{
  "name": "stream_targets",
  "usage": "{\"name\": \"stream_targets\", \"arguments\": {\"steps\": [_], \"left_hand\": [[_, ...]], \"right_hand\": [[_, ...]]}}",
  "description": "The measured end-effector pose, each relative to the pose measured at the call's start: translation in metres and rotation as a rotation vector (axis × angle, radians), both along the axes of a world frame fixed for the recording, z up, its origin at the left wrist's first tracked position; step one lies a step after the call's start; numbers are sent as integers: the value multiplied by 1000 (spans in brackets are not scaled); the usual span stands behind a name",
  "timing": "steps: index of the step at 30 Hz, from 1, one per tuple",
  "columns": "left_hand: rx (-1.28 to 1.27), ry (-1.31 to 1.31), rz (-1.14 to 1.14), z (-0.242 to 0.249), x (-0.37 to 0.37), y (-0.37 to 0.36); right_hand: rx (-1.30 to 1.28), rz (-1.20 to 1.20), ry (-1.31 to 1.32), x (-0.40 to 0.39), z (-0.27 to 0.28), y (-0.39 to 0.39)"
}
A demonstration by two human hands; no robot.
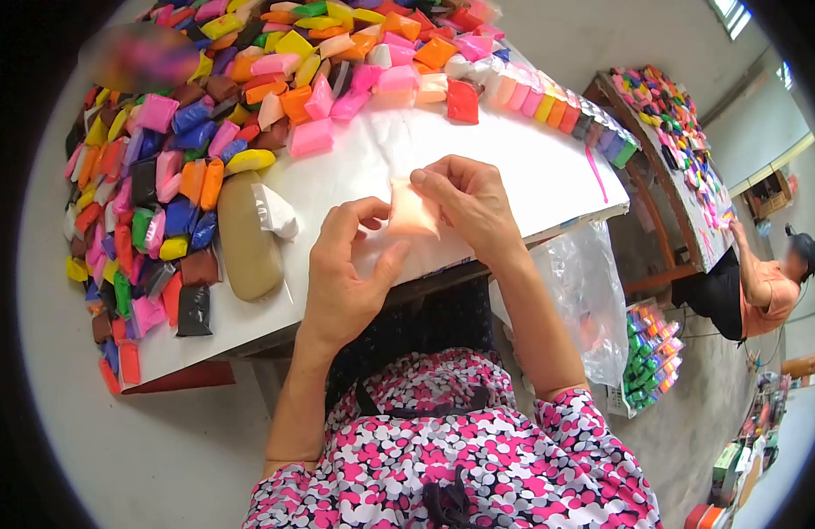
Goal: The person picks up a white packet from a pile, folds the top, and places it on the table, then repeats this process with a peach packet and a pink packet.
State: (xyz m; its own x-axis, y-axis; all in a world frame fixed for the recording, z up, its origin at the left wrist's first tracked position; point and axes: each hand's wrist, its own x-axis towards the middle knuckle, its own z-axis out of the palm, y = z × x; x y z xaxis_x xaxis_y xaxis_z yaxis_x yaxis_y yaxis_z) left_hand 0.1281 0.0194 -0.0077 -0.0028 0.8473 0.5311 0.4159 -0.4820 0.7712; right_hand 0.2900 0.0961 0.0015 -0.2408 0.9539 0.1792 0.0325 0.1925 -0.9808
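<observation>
Over the white tabletop, a small peach-coloured clay packet sits between my two hands. My right hand pinches its upper right edge between thumb and fingers. My left hand curves around the packet's left side; its thumb and fingers are apart, with the fingertips close to the edge. Whether those fingertips touch the wrapper is hard to make out. To the left lies a long oval olive-tan object, with a crumpled white piece against its right side.
Heaped colourful packets cover the table's left and back. A neat packet row runs along the far right, near a pink strip. A clear plastic bag hangs below the edge. Another person works at a second table.
</observation>
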Motion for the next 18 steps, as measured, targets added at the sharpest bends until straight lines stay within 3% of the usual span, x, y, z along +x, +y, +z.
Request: {"name": "stream_targets", "arguments": {"steps": [4, 7, 10, 13, 18], "left_hand": [[60, 84, 109, -4, 3, 2], [-33, 68, 130, -11, 4, 0], [39, 168, 156, -13, 4, 2], [33, 83, 166, -12, 6, 4], [84, 161, 147, -10, 8, 5]], "right_hand": [[-25, -5, -39, -3, -1, 2], [-29, -5, -97, -3, -5, 6], [130, 2, -357, 0, -4, 5], [580, -309, -413, 6, -6, -3], [776, -68, -658, 24, 6, -30]]}}
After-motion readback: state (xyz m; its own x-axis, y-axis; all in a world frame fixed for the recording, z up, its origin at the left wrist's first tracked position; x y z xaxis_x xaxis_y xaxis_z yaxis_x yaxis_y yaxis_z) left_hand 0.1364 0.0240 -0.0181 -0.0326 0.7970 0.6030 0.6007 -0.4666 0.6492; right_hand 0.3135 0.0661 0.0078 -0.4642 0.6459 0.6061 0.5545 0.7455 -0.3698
